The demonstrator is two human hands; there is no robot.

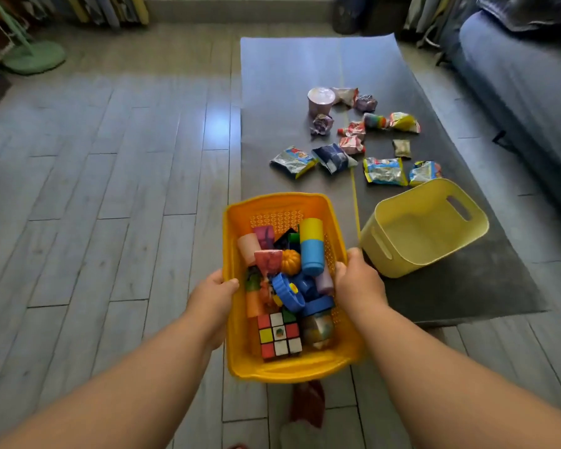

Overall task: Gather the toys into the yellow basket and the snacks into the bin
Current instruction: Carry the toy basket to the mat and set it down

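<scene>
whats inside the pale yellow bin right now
Nothing shows inside the pale yellow bin: its floor and far wall are bare. Its near wall hides a strip of the floor, so that part can't be checked.

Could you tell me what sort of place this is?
Most likely a living room at home: a blue sofa stands at the right, a dark mat lies on a grey plank floor, and toys fill the basket that both hands hold.

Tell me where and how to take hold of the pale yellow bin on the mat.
Grip the pale yellow bin by its slotted handle cutouts, one in each end wall. It stands upright and empty, so fingers could hook in from outside. The slot nearer the right hand faces the person.
</scene>
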